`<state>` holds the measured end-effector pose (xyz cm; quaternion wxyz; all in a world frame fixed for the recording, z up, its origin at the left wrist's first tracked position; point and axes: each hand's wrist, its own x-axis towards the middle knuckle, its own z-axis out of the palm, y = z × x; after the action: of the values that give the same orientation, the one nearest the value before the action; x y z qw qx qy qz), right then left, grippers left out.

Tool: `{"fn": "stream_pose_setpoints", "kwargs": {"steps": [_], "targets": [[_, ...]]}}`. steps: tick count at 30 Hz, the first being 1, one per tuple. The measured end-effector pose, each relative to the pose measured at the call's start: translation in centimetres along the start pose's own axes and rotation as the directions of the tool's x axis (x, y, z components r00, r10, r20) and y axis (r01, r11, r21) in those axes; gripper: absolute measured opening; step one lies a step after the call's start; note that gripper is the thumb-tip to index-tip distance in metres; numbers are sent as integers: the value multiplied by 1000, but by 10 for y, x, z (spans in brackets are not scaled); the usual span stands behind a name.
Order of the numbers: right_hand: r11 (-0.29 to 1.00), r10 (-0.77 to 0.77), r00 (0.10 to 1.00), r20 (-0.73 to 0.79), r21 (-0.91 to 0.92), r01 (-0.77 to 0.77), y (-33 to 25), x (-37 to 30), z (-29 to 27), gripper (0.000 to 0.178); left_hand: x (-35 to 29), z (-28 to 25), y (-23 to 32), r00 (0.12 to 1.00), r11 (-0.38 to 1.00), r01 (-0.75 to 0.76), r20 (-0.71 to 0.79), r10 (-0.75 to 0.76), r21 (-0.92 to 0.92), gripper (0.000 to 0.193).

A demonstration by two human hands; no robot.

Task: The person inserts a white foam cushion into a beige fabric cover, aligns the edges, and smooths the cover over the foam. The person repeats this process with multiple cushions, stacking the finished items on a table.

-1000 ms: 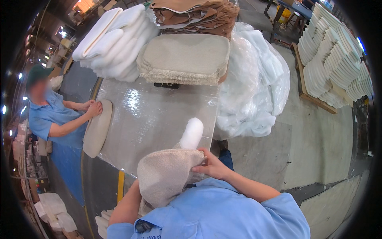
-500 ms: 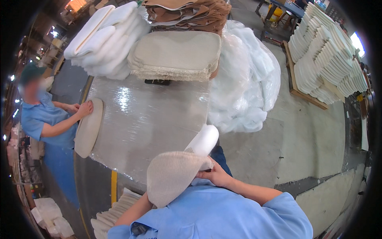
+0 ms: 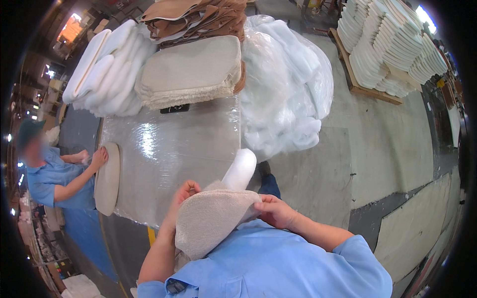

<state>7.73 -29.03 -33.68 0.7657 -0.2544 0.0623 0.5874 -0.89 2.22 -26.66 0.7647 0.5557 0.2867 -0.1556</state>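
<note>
A beige fabric cover [image 3: 211, 223] hangs bunched close in front of my body, its far edge folded over. My right hand [image 3: 277, 211] grips the right corner of that edge, thumb and fingers closed on the cloth. At the far left edge, the curled fingers of my left hand [image 3: 187, 191] pinch the fabric, partly hidden behind it. A rounded white padding piece [image 3: 240, 170] sticks out from the far side of the cover, above the near right corner of the table; its lower end is hidden by the cloth.
The plastic-wrapped table [image 3: 184, 144] bears beige covers [image 3: 191, 64], brown fabric pieces [image 3: 198, 20] and white pads [image 3: 107, 74]. A bagged white filling bundle [image 3: 288, 89] stands right. Across the left edge, a co-worker [image 3: 62, 174] handles a beige cushion [image 3: 108, 179]. Pads fill a pallet [image 3: 367, 94].
My left hand has risen from behind the cover's lower left to its far edge. My right hand keeps its corner. The cover's far edge has been spread wider, and the whole view has shifted.
</note>
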Motion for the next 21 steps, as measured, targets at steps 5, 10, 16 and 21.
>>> {"fn": "stream_pose_setpoints", "kwargs": {"steps": [5, 10, 16, 21], "targets": [[977, 56, 997, 44, 201, -64, -3, -1, -6, 44, 0, 47, 52, 989, 995, 97, 107, -99, 23, 44], [985, -18, 999, 46, 175, 9, -9, -1, 3, 18, 4, 57, 72, 975, 988, 125, 174, -140, 95, 44], [922, -316, 945, -86, -263, 285, -9, 10, 23, 13, 19, 75, 93, 936, 952, 205, 238, -259, 229, 31], [702, -563, 824, -66, -565, 434, 1, 17, 38, 13, 31, 93, 96, 897, 803, 157, 257, -359, 574, 31]]}}
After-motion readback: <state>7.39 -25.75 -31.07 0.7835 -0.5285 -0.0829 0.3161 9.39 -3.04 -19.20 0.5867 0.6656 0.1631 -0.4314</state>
